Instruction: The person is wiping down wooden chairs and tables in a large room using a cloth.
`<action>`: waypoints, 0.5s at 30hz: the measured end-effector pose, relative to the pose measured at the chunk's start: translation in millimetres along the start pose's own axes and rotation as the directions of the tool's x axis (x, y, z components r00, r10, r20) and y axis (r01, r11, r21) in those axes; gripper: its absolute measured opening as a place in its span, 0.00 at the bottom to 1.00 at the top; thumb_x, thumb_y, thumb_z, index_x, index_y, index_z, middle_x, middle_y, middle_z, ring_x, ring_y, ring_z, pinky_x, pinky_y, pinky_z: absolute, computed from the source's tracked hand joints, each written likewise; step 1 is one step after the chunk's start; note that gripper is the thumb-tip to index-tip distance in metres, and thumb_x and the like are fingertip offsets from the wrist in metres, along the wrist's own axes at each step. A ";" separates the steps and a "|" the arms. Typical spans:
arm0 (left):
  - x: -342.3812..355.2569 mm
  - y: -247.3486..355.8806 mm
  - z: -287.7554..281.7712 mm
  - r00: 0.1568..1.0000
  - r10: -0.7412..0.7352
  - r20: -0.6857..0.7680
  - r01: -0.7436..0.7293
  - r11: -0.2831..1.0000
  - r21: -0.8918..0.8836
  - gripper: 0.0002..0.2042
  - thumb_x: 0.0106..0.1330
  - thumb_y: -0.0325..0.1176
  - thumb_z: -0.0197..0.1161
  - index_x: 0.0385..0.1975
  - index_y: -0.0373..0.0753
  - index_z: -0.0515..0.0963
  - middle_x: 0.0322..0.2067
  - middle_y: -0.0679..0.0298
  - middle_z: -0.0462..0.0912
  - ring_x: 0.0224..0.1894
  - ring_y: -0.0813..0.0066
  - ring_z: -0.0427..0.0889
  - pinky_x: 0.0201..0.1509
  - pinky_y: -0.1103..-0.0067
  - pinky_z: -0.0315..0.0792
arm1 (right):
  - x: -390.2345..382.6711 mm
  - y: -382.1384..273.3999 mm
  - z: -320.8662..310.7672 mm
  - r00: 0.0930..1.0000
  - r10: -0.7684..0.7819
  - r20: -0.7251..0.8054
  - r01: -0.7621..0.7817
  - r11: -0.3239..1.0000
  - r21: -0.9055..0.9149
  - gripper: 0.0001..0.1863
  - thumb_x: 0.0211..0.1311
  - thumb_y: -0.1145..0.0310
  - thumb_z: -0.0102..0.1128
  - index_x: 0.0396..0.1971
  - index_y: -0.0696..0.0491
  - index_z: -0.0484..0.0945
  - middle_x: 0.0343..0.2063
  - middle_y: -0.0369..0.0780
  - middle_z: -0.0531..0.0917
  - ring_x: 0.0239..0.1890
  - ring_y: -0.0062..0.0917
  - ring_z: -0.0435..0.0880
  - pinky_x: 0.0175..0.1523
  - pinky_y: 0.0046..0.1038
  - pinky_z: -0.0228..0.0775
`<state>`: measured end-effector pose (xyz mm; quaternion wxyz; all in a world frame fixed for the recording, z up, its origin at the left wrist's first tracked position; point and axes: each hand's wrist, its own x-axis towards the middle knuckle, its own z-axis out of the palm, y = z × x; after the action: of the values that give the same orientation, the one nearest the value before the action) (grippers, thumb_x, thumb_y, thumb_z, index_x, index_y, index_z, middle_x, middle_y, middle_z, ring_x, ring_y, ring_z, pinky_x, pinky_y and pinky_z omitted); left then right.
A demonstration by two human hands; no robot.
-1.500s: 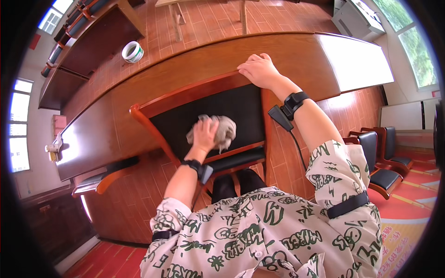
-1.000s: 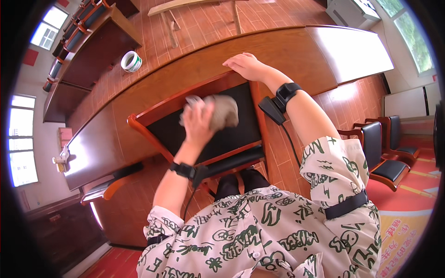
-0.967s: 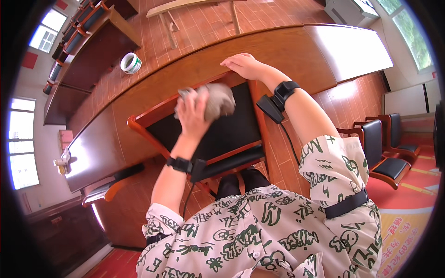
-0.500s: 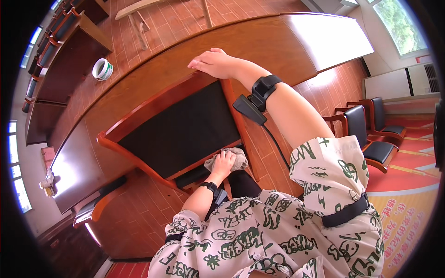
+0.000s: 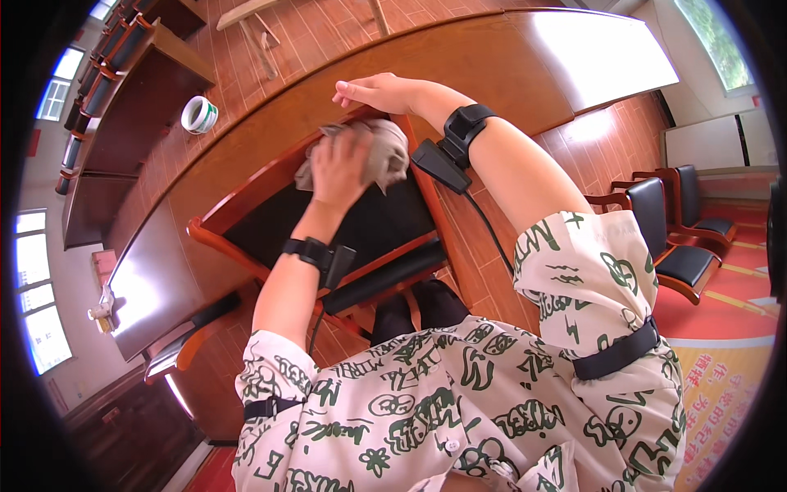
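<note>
My left hand (image 5: pixel 340 168) grips a crumpled greige cloth (image 5: pixel 388 156) against the upper part of the chair back (image 5: pixel 316 225), which has a black pad in a reddish wooden frame. The cloth hides part of the frame. Beyond it, my right hand (image 5: pixel 370 92) is at the far top edge of the chair back, beside the desk, its fingers loosely bent and apart with nothing visible in them. Whether it touches the frame is unclear.
The chair stands against a long curved wooden desk (image 5: pixel 492 74). A white bucket (image 5: pixel 199 115) sits beyond it on the floor. Several black-padded chairs (image 5: pixel 684 262) stand at right. A wooden bench (image 5: pixel 246 16) is at the top, another desk (image 5: pixel 123 115) at upper left.
Over the last half second my left hand and cloth have risen from the chair back's lower edge to its top. My right hand has moved slightly upward in view, its fingertips less curled.
</note>
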<state>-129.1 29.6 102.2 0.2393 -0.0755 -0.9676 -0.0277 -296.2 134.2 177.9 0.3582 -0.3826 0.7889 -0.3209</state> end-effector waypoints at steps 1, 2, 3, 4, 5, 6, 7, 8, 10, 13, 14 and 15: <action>-13.8 13.5 19.0 0.993 0.037 0.110 -0.040 0.999 0.024 0.32 0.41 0.46 0.68 0.52 0.49 0.70 0.49 0.60 0.69 0.47 0.56 0.68 0.48 0.63 0.65 | 1.8 -0.5 0.9 1.000 -0.006 0.004 0.006 1.000 -0.026 0.39 0.60 0.30 0.27 0.55 0.43 0.72 0.51 0.34 0.77 0.60 0.32 0.67 0.67 0.32 0.49; -37.6 24.4 46.6 0.992 0.058 0.112 -0.051 0.997 -0.066 0.31 0.42 0.44 0.67 0.52 0.49 0.70 0.49 0.60 0.69 0.46 0.57 0.68 0.46 0.64 0.65 | 5.3 -2.6 2.6 1.000 -0.013 0.008 0.014 0.998 -0.054 0.39 0.60 0.30 0.27 0.55 0.43 0.72 0.51 0.33 0.77 0.60 0.32 0.67 0.67 0.32 0.49; -60.2 42.4 64.6 0.992 0.071 0.109 -0.062 0.995 -0.083 0.30 0.43 0.43 0.66 0.51 0.48 0.70 0.47 0.60 0.69 0.46 0.57 0.68 0.46 0.63 0.65 | 8.1 -3.6 1.8 1.000 0.001 0.008 -0.001 0.998 -0.057 0.39 0.60 0.30 0.27 0.55 0.43 0.72 0.51 0.33 0.77 0.60 0.32 0.67 0.67 0.32 0.49; -82.1 60.5 78.1 0.993 0.065 0.102 -0.053 0.991 -0.121 0.29 0.43 0.44 0.65 0.50 0.48 0.71 0.47 0.60 0.69 0.46 0.56 0.68 0.46 0.63 0.65 | 10.7 -5.5 1.6 1.000 0.004 0.009 -0.004 0.998 -0.064 0.37 0.60 0.31 0.28 0.54 0.43 0.73 0.52 0.33 0.76 0.61 0.33 0.66 0.67 0.34 0.50; -103.2 78.2 86.7 0.985 0.040 0.166 -0.010 0.983 -0.181 0.28 0.44 0.43 0.65 0.50 0.47 0.71 0.48 0.59 0.69 0.47 0.56 0.68 0.47 0.63 0.64 | 9.4 -6.5 1.7 1.000 0.008 0.015 -0.007 0.997 -0.070 0.36 0.61 0.32 0.30 0.53 0.43 0.74 0.52 0.33 0.76 0.61 0.33 0.65 0.66 0.35 0.51; -116.7 95.0 87.7 0.968 0.081 0.238 -0.024 0.973 -0.231 0.28 0.44 0.42 0.66 0.50 0.47 0.71 0.48 0.59 0.68 0.47 0.56 0.68 0.48 0.63 0.64 | 2.4 -4.8 -2.0 0.999 0.028 0.017 -0.027 0.997 -0.075 0.36 0.61 0.32 0.30 0.53 0.43 0.74 0.52 0.33 0.76 0.61 0.33 0.65 0.66 0.35 0.51; -138.7 106.7 94.8 0.964 0.093 0.251 -0.036 0.974 -0.223 0.29 0.43 0.42 0.67 0.50 0.47 0.71 0.48 0.59 0.68 0.48 0.56 0.67 0.49 0.63 0.64 | -0.1 -12.3 -2.9 0.999 0.031 0.020 -0.029 0.996 -0.081 0.36 0.61 0.32 0.28 0.54 0.42 0.73 0.52 0.33 0.76 0.62 0.33 0.64 0.67 0.35 0.48; -151.4 117.0 95.8 0.963 0.034 0.268 0.044 0.959 -0.281 0.29 0.43 0.41 0.67 0.50 0.47 0.72 0.47 0.60 0.68 0.48 0.56 0.67 0.49 0.63 0.65 | 1.2 -15.3 -1.6 0.999 0.029 0.023 -0.027 0.996 -0.082 0.37 0.61 0.32 0.25 0.56 0.41 0.71 0.52 0.32 0.76 0.63 0.33 0.62 0.68 0.36 0.46; -153.5 126.5 88.2 0.952 -0.029 0.304 0.127 0.943 -0.308 0.29 0.42 0.41 0.68 0.50 0.47 0.72 0.46 0.60 0.69 0.47 0.56 0.68 0.49 0.63 0.65 | 2.0 -13.8 -0.1 0.999 0.039 0.030 -0.036 0.997 -0.073 0.37 0.61 0.33 0.25 0.56 0.41 0.71 0.52 0.32 0.76 0.64 0.34 0.60 0.68 0.37 0.45; -133.6 116.8 69.4 0.917 -0.029 0.398 0.209 0.885 -0.417 0.31 0.38 0.40 0.70 0.49 0.49 0.72 0.45 0.60 0.69 0.47 0.56 0.68 0.49 0.63 0.65 | -1.3 -11.9 -1.3 1.000 0.001 0.031 0.003 0.989 -0.148 0.37 0.61 0.32 0.25 0.56 0.41 0.72 0.52 0.32 0.76 0.64 0.33 0.61 0.68 0.37 0.45; -125.4 108.4 59.7 0.918 -0.035 0.395 0.208 0.891 -0.405 0.31 0.38 0.40 0.70 0.49 0.49 0.72 0.45 0.60 0.69 0.47 0.56 0.68 0.49 0.63 0.65 | 0.3 -6.9 1.1 0.999 0.009 0.044 -0.004 0.994 -0.110 0.38 0.61 0.32 0.24 0.55 0.42 0.72 0.52 0.32 0.76 0.63 0.32 0.63 0.68 0.37 0.45; -118.2 98.0 50.0 0.939 -0.060 0.338 0.204 0.890 -0.407 0.33 0.36 0.40 0.72 0.49 0.49 0.72 0.45 0.60 0.69 0.47 0.55 0.68 0.50 0.63 0.65 | 4.4 -5.2 1.6 0.998 0.013 0.062 -0.009 0.997 -0.071 0.38 0.61 0.32 0.23 0.54 0.42 0.73 0.52 0.32 0.76 0.62 0.32 0.64 0.68 0.36 0.45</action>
<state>-33.1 115.1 4.5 0.0555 -0.0638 -0.9651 -0.2477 -295.0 127.6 179.7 0.3708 -0.4004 0.7902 -0.2787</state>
